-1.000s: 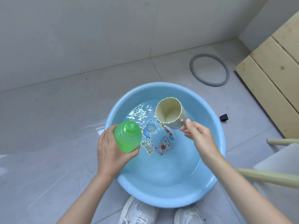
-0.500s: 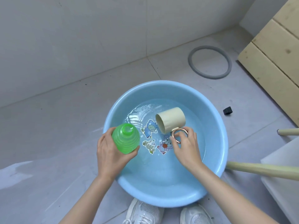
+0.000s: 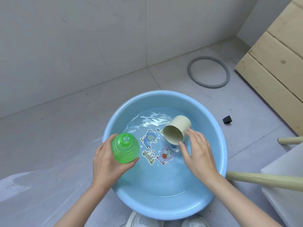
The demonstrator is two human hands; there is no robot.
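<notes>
Green and ribbed, the bottle (image 3: 125, 149) stands upright in the left hand (image 3: 106, 161), whose fingers curl round its lower body above the blue basin's (image 3: 164, 208) left rim. The cream cup (image 3: 176, 129) lies on its side in the basin's water (image 3: 152, 118). The right hand (image 3: 198, 154) touches it with straight, loosely spread fingers.

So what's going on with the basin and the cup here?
A person stands over a blue basin of water on the floor. Their left hand grips a green ribbed bottle over the basin's near rim. Their right hand touches a beige mug lying on its side in the water; whether it grips the handle is hidden.
</notes>
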